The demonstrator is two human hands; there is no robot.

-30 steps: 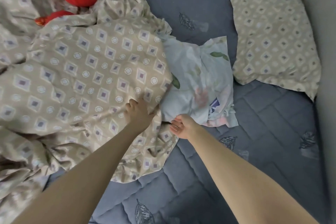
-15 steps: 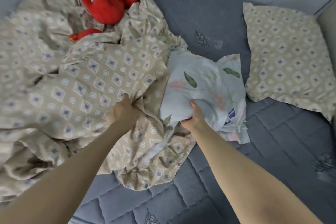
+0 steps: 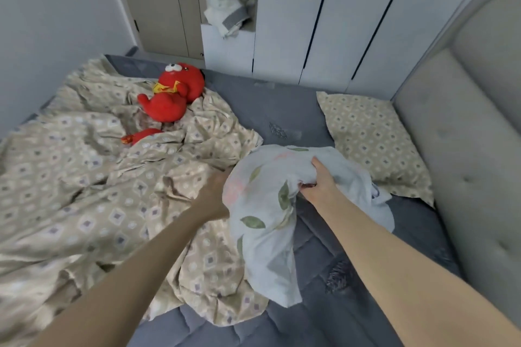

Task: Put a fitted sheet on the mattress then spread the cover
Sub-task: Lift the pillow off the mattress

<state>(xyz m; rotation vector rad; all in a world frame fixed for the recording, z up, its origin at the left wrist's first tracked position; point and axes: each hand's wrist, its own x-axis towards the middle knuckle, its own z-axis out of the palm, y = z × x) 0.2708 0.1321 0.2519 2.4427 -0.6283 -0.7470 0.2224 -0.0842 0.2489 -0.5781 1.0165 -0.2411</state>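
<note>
Nearest, the grey-blue quilted mattress [image 3: 324, 313] lies bare along its front edge, while the crumpled beige diamond-patterned cover [image 3: 98, 191] is heaped over its left half. I judge that heap the main hazard. A fitted sheet cannot be drawn over corners the cover sits on, and pulling the sheet across would drag or snag the cover. The pale floral fitted sheet [image 3: 262, 211] is bunched into a bundle and held up near the middle of the bed, with a loose tail hanging down in front of the cover's near edge. Held as a wad it could open tangled, with its corners lost inside, or slip from a one-point hold. Farther back, a red plush toy [image 3: 172, 98] lies on the cover, and a beige patterned pillow [image 3: 372, 144] lies beside the padded grey headboard [image 3: 473, 149] on the right. Both could be trapped under the sheet or knocked off the bed if it is thrown out over them. As for the grip, the right hand [image 3: 318, 180] is closed on a fistful of the sheet near the top of the bundle, thumb over the fold and fingers tucked beneath. The left hand [image 3: 217, 184] reaches in just left of the bundle, above the cover. Its fingers are hidden behind the sheet, so I cannot tell whether its grip is open or closed, or what it holds.
</note>
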